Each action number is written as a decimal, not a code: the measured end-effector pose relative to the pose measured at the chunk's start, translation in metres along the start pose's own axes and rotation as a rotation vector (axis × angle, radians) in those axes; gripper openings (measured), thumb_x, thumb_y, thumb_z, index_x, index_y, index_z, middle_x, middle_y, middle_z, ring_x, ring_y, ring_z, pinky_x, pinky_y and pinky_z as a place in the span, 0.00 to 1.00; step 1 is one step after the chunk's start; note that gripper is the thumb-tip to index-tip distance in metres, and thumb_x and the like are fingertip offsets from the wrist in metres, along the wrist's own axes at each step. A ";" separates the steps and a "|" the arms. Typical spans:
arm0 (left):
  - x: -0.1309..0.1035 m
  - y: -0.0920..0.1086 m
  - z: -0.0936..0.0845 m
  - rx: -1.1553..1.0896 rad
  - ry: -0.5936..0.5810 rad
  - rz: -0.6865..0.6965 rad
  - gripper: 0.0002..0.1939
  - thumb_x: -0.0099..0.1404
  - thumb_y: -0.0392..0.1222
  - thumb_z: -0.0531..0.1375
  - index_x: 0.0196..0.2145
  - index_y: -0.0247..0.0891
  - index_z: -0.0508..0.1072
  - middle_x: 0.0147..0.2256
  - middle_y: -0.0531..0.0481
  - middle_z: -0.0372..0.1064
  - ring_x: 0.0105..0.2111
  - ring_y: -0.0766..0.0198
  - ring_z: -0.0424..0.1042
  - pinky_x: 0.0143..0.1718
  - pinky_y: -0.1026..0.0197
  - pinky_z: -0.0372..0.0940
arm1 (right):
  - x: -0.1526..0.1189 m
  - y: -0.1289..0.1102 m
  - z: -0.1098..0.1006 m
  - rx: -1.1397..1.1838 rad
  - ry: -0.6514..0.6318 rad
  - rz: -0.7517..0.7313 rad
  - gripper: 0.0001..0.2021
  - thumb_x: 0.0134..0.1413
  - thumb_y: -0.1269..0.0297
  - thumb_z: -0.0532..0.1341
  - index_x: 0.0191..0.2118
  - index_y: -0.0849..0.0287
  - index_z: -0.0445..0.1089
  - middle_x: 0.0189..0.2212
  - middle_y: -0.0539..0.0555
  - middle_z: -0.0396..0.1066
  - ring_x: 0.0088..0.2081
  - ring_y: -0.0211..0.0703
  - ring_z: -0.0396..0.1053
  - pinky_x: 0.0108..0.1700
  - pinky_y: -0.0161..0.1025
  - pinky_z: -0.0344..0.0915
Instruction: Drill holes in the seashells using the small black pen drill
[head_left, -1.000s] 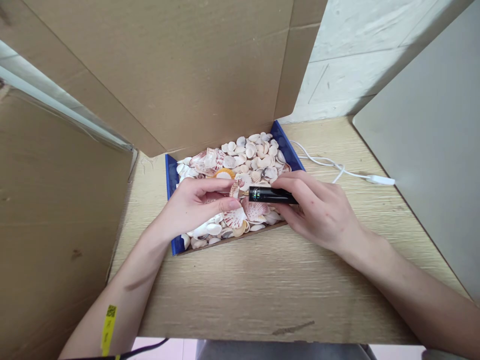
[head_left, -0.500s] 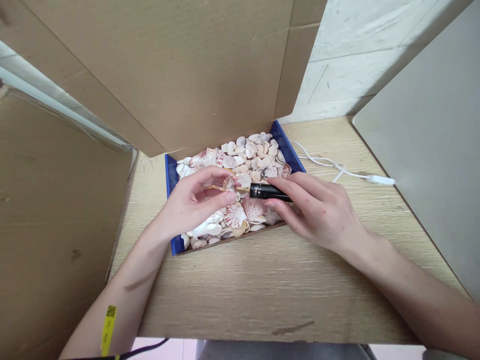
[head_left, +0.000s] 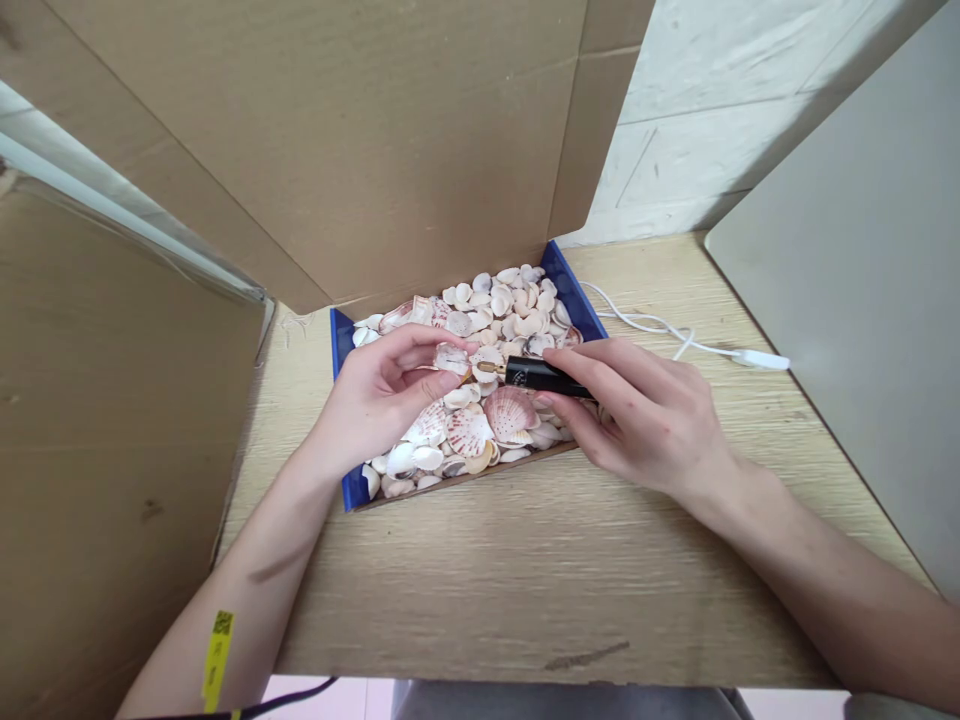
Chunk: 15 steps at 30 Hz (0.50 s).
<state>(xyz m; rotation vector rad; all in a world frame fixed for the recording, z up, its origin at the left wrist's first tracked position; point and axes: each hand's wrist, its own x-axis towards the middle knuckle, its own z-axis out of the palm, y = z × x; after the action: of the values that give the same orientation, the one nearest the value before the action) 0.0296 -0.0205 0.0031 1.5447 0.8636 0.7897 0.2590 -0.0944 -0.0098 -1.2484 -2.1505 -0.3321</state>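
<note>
Between the thumb and fingers of my left hand (head_left: pixel 379 395) is a pale, partly see-through seashell (head_left: pixel 452 358). My right hand (head_left: pixel 645 415) is closed around a slim black handheld rotary drill (head_left: pixel 541 376), its brass-coloured tip pointing left at the shell. A small gap shows between the tip and the shell. Both hands are above an open box (head_left: pixel 571 290) with blue side walls, filled with loose seashells. Among them are a pinkish scallop shell (head_left: pixel 511 411) and a white one with red-brown specks (head_left: pixel 469 430).
The box stands on a light wooden table (head_left: pixel 480 590). A tall cardboard panel (head_left: pixel 390 130) rises behind it, and another cardboard sheet (head_left: pixel 112 400) is at left. To the right lie a white cable (head_left: pixel 652 325) with a plug-like end and a grey board (head_left: pixel 847 230).
The drill has drawn slightly right, away from the shell. My left hand has tilted the shell, so its pale face shows more.
</note>
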 end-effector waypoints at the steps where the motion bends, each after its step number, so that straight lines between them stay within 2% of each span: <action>1: 0.000 0.000 0.000 0.010 0.014 0.005 0.11 0.58 0.34 0.65 0.40 0.37 0.73 0.42 0.47 0.76 0.43 0.62 0.75 0.45 0.59 0.72 | -0.001 0.000 0.000 -0.006 0.000 0.003 0.14 0.57 0.64 0.61 0.48 0.61 0.64 0.36 0.56 0.74 0.33 0.40 0.72 0.31 0.35 0.67; 5: 0.001 0.000 0.000 0.068 0.044 0.013 0.10 0.59 0.35 0.65 0.40 0.37 0.73 0.41 0.47 0.76 0.41 0.62 0.76 0.44 0.59 0.72 | -0.002 0.002 0.000 -0.036 0.000 0.014 0.15 0.57 0.63 0.61 0.48 0.61 0.65 0.36 0.56 0.74 0.33 0.40 0.72 0.30 0.35 0.67; 10: 0.001 0.002 0.000 0.065 0.008 0.041 0.10 0.60 0.33 0.64 0.41 0.37 0.74 0.43 0.47 0.76 0.43 0.62 0.75 0.44 0.62 0.71 | 0.000 0.001 0.000 -0.018 0.002 -0.009 0.15 0.56 0.64 0.62 0.48 0.63 0.65 0.35 0.56 0.74 0.32 0.39 0.72 0.30 0.35 0.67; 15: 0.000 0.005 0.000 0.107 -0.020 0.018 0.10 0.61 0.34 0.63 0.41 0.36 0.75 0.43 0.47 0.76 0.44 0.62 0.74 0.47 0.61 0.70 | 0.001 0.000 0.000 -0.005 0.014 0.000 0.13 0.57 0.63 0.61 0.47 0.62 0.65 0.34 0.55 0.74 0.32 0.39 0.72 0.30 0.34 0.66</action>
<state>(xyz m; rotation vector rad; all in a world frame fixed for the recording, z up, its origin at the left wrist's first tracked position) 0.0301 -0.0211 0.0080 1.6534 0.8905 0.7498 0.2590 -0.0934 -0.0095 -1.2452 -2.1392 -0.3448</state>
